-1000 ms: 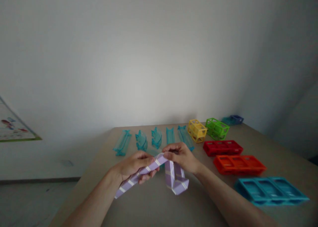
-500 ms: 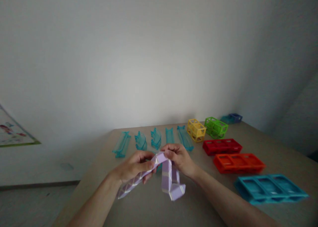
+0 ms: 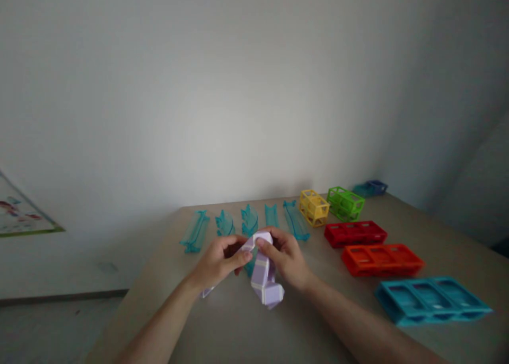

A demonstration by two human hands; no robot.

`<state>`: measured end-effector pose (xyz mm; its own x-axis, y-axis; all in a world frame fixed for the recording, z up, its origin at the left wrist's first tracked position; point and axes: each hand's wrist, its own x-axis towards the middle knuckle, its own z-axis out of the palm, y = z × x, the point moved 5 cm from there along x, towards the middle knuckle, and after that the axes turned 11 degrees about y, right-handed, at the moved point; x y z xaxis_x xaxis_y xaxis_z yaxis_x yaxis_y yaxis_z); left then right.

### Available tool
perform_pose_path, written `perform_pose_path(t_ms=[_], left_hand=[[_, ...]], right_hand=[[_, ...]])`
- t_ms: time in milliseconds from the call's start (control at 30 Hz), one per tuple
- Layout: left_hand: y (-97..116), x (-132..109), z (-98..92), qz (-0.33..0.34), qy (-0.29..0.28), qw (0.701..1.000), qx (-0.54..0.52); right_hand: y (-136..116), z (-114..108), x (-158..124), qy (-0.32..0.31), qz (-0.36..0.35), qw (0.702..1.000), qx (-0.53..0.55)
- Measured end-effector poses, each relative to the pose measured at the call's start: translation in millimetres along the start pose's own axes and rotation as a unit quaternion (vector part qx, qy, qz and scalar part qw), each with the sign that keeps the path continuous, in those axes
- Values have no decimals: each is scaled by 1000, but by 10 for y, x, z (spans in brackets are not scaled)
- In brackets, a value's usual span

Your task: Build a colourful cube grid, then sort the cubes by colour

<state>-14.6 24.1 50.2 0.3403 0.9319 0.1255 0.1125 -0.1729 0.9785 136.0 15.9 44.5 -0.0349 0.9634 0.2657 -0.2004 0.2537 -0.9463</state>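
A lilac and white snake puzzle (image 3: 261, 271) is held up above the table between both hands. My left hand (image 3: 222, 259) is closed on its left stretch, most of which the hand hides; only a tip shows below the wrist. My right hand (image 3: 287, 255) pinches the upper bend, its thumb lying across a segment. From that bend a folded part hangs down, its lower end turned to the right. Behind the hands lie translucent teal track pieces, among them a curved one (image 3: 249, 221) and a straight one (image 3: 296, 221).
More teal pieces (image 3: 195, 231) lie at the table's back left. To the right stand open-frame blocks: yellow (image 3: 314, 208), green (image 3: 345, 204), red (image 3: 355, 234), orange (image 3: 382, 260) and blue (image 3: 433, 299). A pale wall (image 3: 238, 98) rises behind the table (image 3: 159, 311).
The snake puzzle has turned, so its left stretch is now mostly behind my left hand. Its hanging part has swung left and slightly up. My right thumb has shifted onto the upper bend.
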Motion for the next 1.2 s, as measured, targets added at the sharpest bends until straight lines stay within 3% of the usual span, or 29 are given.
perform_pose_path(t_ms=[300,567,667,800,900,1033,1200], left_hand=[[-42,-12,-15,-14,-41,998,41],[94,-36,11,42,29,995,85],[95,-44,7,50,27,995,86],[77,-45,-39,51,-13,995,81],[35,-52,-57,11,-49,997,54],[5,-67,-33,-23,-75,997,-18],[-61,-100,56,-66,-161,974,-147]], right_hand=[[-2,9,4,-23,0,1000,-14],[-13,-23,3,6,-21,999,-30],[-29,-26,6,-18,-22,999,-31],[-116,-1,0,-70,-59,996,-22],[-163,13,-1,-88,-95,991,-21],[-133,56,-13,-118,-71,990,14],[-99,134,-63,-133,-23,989,56]])
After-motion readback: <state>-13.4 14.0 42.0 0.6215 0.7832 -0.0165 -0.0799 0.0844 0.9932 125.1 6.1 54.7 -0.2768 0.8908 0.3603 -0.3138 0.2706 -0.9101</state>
